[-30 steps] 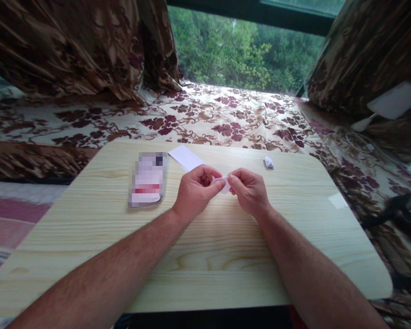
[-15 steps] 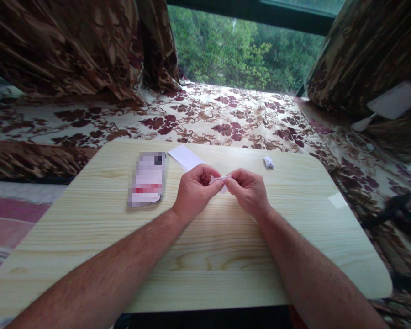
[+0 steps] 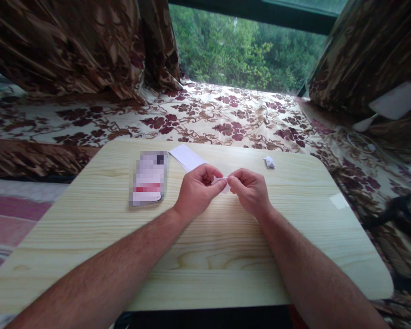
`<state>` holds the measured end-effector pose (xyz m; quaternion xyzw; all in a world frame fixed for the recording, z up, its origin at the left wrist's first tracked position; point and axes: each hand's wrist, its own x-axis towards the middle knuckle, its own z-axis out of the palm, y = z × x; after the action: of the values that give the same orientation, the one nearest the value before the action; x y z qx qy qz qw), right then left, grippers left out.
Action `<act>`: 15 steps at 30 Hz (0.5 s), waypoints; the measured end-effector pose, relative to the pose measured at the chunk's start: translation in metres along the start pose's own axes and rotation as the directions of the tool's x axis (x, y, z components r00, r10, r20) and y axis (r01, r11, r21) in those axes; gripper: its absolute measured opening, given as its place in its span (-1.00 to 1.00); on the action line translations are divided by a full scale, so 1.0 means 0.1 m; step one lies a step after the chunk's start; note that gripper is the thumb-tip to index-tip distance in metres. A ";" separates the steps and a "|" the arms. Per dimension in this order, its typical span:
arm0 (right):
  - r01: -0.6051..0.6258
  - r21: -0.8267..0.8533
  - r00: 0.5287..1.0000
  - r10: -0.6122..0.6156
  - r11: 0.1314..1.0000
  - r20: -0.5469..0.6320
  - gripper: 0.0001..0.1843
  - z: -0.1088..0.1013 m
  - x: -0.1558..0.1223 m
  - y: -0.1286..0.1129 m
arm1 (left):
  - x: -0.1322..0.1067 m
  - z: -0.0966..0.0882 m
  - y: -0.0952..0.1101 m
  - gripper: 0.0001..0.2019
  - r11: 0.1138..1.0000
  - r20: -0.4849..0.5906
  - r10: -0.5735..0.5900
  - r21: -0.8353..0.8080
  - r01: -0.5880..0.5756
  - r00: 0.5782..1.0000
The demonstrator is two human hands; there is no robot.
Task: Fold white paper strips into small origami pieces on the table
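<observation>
A small piece of white paper (image 3: 225, 188) is pinched between my two hands, just above the middle of the wooden table (image 3: 226, 274). My left hand (image 3: 199, 186) grips it from the left with thumb and fingers. From the other side my right hand (image 3: 250, 187) pinches its right end. Most of the paper is hidden by the fingers, so its full shape does not show. Behind my left hand lie white paper sheets (image 3: 186, 157), partly covered by it. A small folded white paper piece (image 3: 269, 162) rests farther back on the right.
Left of the sheets lies a phone-like object (image 3: 148, 178), blurred by pixelation. A pale flat patch (image 3: 339, 201) is at the table's right edge. Floral cloth (image 3: 226, 114) covers the ledge behind, below a window. A white lamp (image 3: 397, 101) stands beyond the right edge.
The view has shifted very slightly. Both hands keep their pinch on the small paper, with only a slight movement of the fingers.
</observation>
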<state>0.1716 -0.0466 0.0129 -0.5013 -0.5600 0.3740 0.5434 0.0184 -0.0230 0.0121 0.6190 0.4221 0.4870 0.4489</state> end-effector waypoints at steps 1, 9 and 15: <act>-0.003 -0.009 1.000 0.003 1.000 -0.002 -0.81 0.00 0.00 0.00 | 0.00 0.00 0.00 -0.82 1.000 0.004 -0.001 0.003 0.001 1.000; 0.002 -0.013 1.000 -0.003 1.000 -0.002 -0.81 -0.01 0.00 -0.01 | -0.01 0.01 -0.03 -0.83 1.000 0.029 0.017 0.004 -0.017 0.999; -0.006 0.027 1.000 0.006 1.000 0.009 -0.83 0.00 0.01 0.03 | 0.00 0.02 -0.02 -0.77 0.998 0.025 0.003 -0.066 -0.002 1.000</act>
<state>0.1722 -0.0453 0.0106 -0.4937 -0.5560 0.3855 0.5464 0.0199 -0.0226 0.0101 0.6105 0.3994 0.4933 0.4737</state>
